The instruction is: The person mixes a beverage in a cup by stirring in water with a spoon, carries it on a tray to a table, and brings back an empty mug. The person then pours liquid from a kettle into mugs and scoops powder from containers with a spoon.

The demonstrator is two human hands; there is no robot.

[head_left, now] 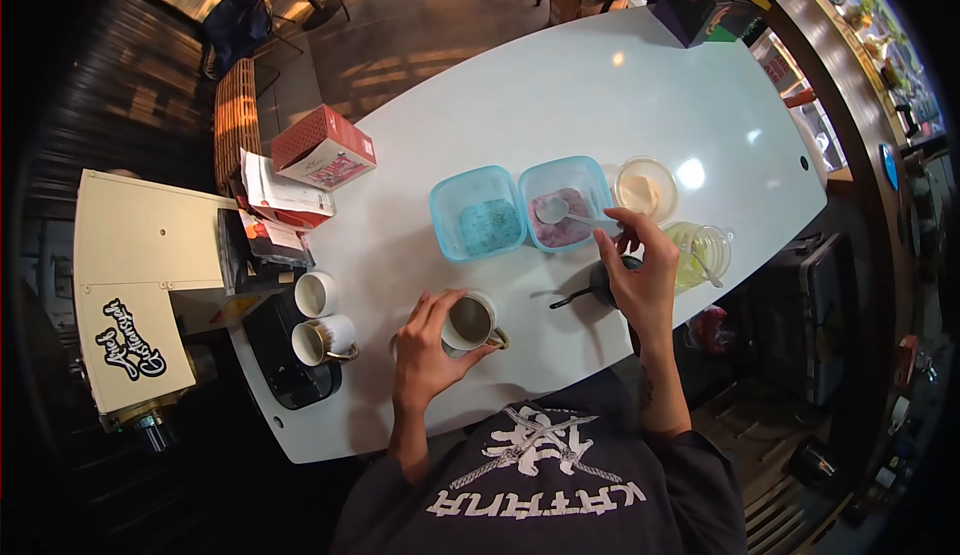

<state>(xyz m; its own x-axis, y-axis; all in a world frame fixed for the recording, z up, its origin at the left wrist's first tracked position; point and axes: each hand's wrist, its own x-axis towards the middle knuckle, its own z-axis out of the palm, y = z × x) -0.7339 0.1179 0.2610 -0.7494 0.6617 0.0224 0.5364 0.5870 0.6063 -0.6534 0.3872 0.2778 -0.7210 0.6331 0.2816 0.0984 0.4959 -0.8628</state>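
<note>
My left hand (432, 345) is wrapped round the side of a white cup (470, 322) with a gold-coloured handle, standing on the white table. Between the thumb and fingers of my right hand (640, 260) is the handle of a clear spoon (553, 212). Its bowl hangs over a blue-rimmed container of pinkish-purple powder (566, 230). To the left stands a similar container of turquoise powder (488, 227). A round tub with pale contents (638, 191) and a jar with green contents (705, 255) are near my right hand. A dark pan-like utensil (600, 283) is partly hidden behind that hand.
Two more cups (316, 295) (322, 341) stand by a black tray (285, 375) at the left. A red and white box (325, 147) and packets (285, 195) lie at the back left. A cream-coloured machine (140, 285) borders the table (450, 105).
</note>
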